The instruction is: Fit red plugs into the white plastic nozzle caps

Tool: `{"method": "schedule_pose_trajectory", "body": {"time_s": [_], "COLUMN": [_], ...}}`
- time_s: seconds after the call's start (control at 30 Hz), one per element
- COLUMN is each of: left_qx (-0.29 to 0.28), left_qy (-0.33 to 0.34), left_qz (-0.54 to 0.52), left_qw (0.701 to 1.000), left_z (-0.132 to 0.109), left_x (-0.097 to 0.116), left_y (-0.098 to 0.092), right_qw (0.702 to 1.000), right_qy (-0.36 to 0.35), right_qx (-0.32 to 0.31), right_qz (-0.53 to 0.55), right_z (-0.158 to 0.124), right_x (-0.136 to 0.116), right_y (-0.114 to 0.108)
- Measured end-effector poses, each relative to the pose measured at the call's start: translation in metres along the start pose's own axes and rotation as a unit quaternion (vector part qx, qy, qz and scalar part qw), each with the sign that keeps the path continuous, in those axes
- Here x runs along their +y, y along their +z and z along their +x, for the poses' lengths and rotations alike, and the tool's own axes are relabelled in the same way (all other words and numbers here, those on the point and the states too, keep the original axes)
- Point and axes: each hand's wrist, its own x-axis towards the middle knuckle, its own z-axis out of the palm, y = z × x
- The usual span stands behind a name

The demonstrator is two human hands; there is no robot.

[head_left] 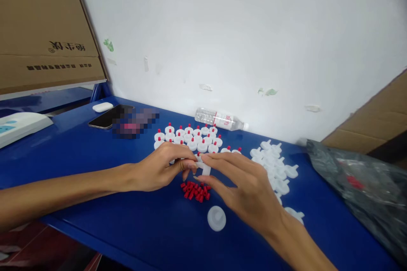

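White plastic piece is pinched between the fingertips of both hands, held just above the blue table and directly over a small heap of red caps. Left hand is curled, thumb and forefinger closed on the near side of the piece; right hand meets it from the opposite side, thumb and forefinger closed on it, remaining fingers spread loosely. Whether a red cap is already seated on the held piece cannot be told, as the fingers cover it. Judged from the rows behind, a red cap is being pressed onto the nozzle of the piece; for a clean fit the piece is best held steady by the left fingers while the cap is pushed straight along the nozzle axis, not at a tilt, and kept low over the heap so a dropped cap is not lost. Capped white pieces are stood in neat rows just beyond the hands. Uncapped white pieces are piled to the right, near the right wrist. One white disc-shaped part lies alone nearer the table edge. Farther off a clear water bottle lies on its side against the wall, a phone rests at the left, and a grey plastic bag at the far right.
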Motion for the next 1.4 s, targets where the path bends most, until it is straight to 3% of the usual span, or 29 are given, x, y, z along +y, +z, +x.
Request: {"method": "schedule_pose_trajectory", "body": {"time_s": [0.4, 0.63, 0.77, 0.93, 1.1, 1.3, 1.4], "left_qx": [-0.006, -0.008, -0.011, -0.028, -0.027, -0.102, -0.131], "left_qy": [-0.039, -0.041, 0.01, 0.034, 0.062, 0.094, 0.09], "left_qz": [-0.008, 0.046, 0.123, 0.174, 0.206, 0.216, 0.219], "left_qw": [0.999, 0.998, 0.992, 0.984, 0.976, 0.967, 0.963], "left_z": [-0.001, 0.006, 0.003, 0.001, 0.001, -0.001, -0.001], "left_x": [-0.004, -0.005, -0.011, -0.02, -0.019, -0.016, -0.016], "left_y": [0.006, 0.001, -0.002, -0.003, -0.004, -0.004, -0.004], "right_qw": [0.987, 0.973, 0.974, 0.968, 0.964, 0.923, 0.913], "right_qy": [-0.104, -0.105, -0.04, 0.115, 0.183, 0.246, 0.243], "right_qx": [-0.01, -0.073, -0.076, -0.114, -0.116, -0.254, -0.287], "right_qz": [-0.118, -0.191, -0.209, -0.193, -0.151, -0.153, -0.16], "right_z": [0.002, 0.006, 0.004, -0.002, -0.002, -0.001, -0.006], "right_x": [-0.001, 0.016, 0.038, 0.067, 0.071, 0.069, 0.074], "right_y": [0.0, -0.012, -0.028, -0.047, -0.051, -0.047, -0.042]}}
